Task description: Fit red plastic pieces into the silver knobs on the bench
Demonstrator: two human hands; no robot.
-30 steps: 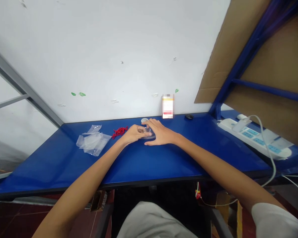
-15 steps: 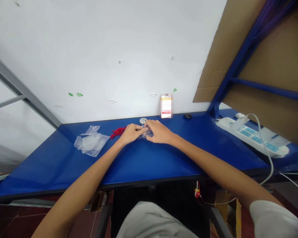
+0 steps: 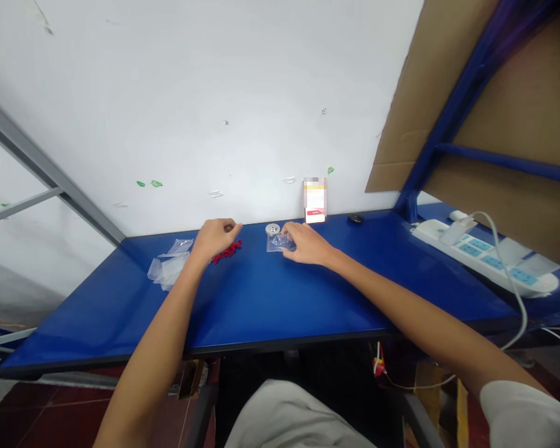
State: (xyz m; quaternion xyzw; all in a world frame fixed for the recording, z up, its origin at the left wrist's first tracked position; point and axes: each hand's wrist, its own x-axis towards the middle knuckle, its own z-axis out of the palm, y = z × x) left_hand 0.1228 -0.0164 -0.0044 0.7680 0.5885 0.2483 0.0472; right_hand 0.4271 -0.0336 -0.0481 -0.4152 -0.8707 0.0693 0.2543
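Observation:
My right hand (image 3: 307, 244) is closed on the right side of a small clear plastic bag (image 3: 275, 242), pinched between thumb and fingers just above the blue tabletop. Right behind the bag lies a round silvery disc (image 3: 272, 228) with holes in it. Over to the left, my left hand (image 3: 216, 238) has its fingers curled in above a bundle of red cords (image 3: 228, 251). Whatever those fingers hold, if anything, is hidden. Beside the left wrist is a loose pile of clear plastic bags (image 3: 165, 269), partly covered by the forearm.
A lit phone (image 3: 315, 202) leans on the white wall. To its right sits a small black round object (image 3: 356, 218). A white power strip (image 3: 485, 258) with a plugged-in charger and cable lies at the right. The blue table (image 3: 270, 305) ends in a dark front edge.
My left hand has let go of the plastic bag and moved left to the red cords. The right hand stays at the bag. The view has shifted slightly.

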